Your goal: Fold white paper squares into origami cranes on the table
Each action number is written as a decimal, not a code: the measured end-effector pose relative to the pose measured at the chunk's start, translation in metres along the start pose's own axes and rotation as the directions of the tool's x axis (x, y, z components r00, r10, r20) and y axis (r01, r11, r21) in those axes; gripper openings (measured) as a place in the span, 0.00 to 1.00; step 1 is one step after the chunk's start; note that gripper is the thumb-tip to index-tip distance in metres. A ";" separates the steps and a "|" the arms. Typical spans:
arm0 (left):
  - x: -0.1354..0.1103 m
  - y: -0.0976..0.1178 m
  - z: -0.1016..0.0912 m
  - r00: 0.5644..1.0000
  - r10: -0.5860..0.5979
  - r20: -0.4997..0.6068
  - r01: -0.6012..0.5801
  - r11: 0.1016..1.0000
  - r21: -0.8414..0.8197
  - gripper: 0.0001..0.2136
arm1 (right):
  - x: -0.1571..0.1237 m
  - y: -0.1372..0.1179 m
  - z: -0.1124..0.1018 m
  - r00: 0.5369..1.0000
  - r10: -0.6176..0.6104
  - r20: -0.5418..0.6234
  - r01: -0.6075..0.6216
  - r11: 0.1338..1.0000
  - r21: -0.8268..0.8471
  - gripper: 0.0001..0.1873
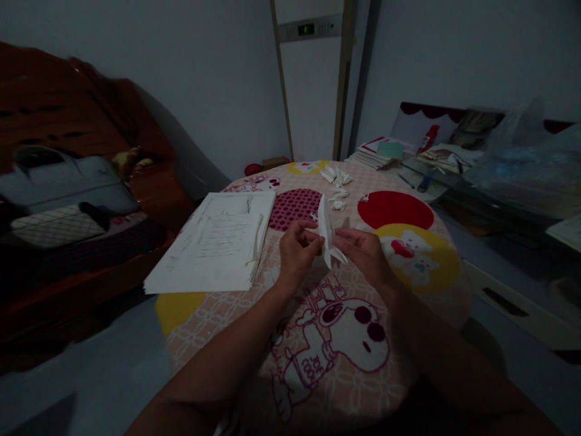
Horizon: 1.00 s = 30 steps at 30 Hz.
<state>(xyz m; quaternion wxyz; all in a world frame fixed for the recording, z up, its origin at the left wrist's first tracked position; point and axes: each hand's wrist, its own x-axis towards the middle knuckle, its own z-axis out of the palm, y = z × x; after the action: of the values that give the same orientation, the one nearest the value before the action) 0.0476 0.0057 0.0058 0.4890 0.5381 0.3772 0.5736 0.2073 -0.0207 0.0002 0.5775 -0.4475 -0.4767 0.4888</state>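
Between my two hands, above the patterned tablecloth, is a folded piece of white paper (325,227), long and narrow with pointed ends at the bottom. My left hand (299,248) pinches its left edge between thumb and fingers. On the other side my right hand (363,251) grips the paper's right part with closed fingertips. Farther back on the table lie several small folded white paper pieces (336,177). A stack of white paper sheets (213,242) with writing on the top one rests left of my hands, a thin paper strip (257,239) along its right side.
The round table is covered by a cartoon-print tablecloth (363,387). A wooden sofa (149,200) with a light handbag (68,178) stands at left. Papers (374,156), a red bottle (428,139) and a plastic bag (529,157) are at right. A tall white cabinet unit (311,91) stands behind.
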 end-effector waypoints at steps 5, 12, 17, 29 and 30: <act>-0.004 0.002 0.002 0.996 0.065 0.057 -0.070 0.993 0.092 0.15 | -0.001 0.001 0.002 0.993 -0.050 0.104 0.054 0.998 -0.037 0.20; 0.001 -0.003 0.001 0.996 -0.053 0.066 0.060 0.993 -0.100 0.18 | 0.000 -0.006 -0.001 0.993 0.059 0.107 -0.070 0.992 0.104 0.17; 0.000 -0.002 0.002 0.993 -0.087 0.074 0.097 0.984 -0.152 0.19 | 0.003 -0.003 -0.003 0.994 0.084 0.065 -0.091 0.989 0.120 0.15; 0.002 -0.003 0.003 0.961 -0.219 0.170 0.260 0.925 -0.276 0.21 | 0.002 -0.003 -0.006 0.988 0.130 0.079 -0.143 0.973 0.184 0.11; 0.002 -0.002 0.003 0.952 -0.233 0.201 0.285 0.912 -0.294 0.21 | 0.002 -0.003 -0.006 0.988 0.133 0.082 -0.146 0.972 0.185 0.11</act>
<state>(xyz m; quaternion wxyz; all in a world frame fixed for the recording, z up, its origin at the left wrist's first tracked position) 0.0508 0.0079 0.0046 0.6704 0.4416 0.3066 0.5115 0.2135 -0.0190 0.0024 0.5651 -0.4053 -0.4148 0.5867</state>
